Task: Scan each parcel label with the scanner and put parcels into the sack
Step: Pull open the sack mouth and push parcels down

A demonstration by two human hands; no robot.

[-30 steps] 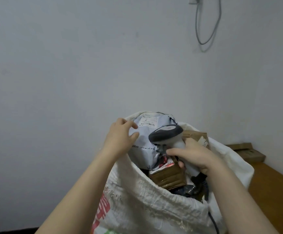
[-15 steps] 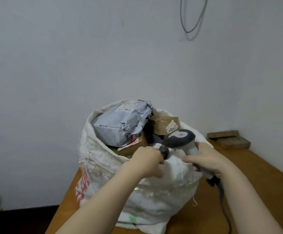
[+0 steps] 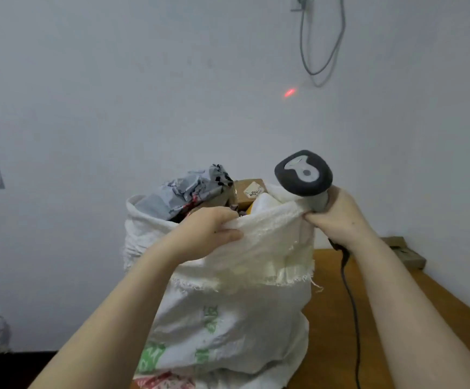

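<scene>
Head view shows your left hand clenched on the near rim of the sack, thumb outside the cloth and fingers hooked over the edge into the mouth. Your right hand is wrapped round the handle of the scanner, and the sack's right rim is bunched against those same fingers. You hold the scanner upright with its dark head above the rim, and its red spot lands on the wall, not on any label. The rim is stretched taut between your two hands.

Inside the mouth, a crumpled grey parcel sticks up above the far left edge, and a brown box parcel sits just beside it, its label facing you. The sack is full to the top.

The scanner cord hangs down just beside the sack's right side onto the wooden table. To the right the tabletop is bare as far as a flat brown piece by the wall. The sack's far edge stands near the wall.
</scene>
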